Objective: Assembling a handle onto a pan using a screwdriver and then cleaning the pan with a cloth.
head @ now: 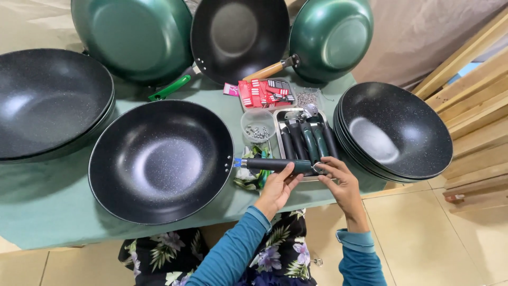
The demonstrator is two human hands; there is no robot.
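— Starting with the biggest piece: the dark speckled wok [161,161] sits near the front edge of the worktop [47,206], between the stacks of pans at the left and right ends.

— And the handle?

— The dark green handle [278,164] lies level at the wok's right rim, its socket end meeting the pan. I'd judge that joint needs to stay square, so support matters.

— Which hand supports it?

— The left hand [276,190] cups it from below, fingers curled around the grip. The right hand [341,182] is at the far end, fingertips pressed together, pinching the end cap; what they pinch is too small to tell.

— Spare parts?

— A metal tray [280,119] of more handles sits just behind, with a small clear cup of screws [257,127] beside it. Probably wise to keep the wok flat and the handle steady.
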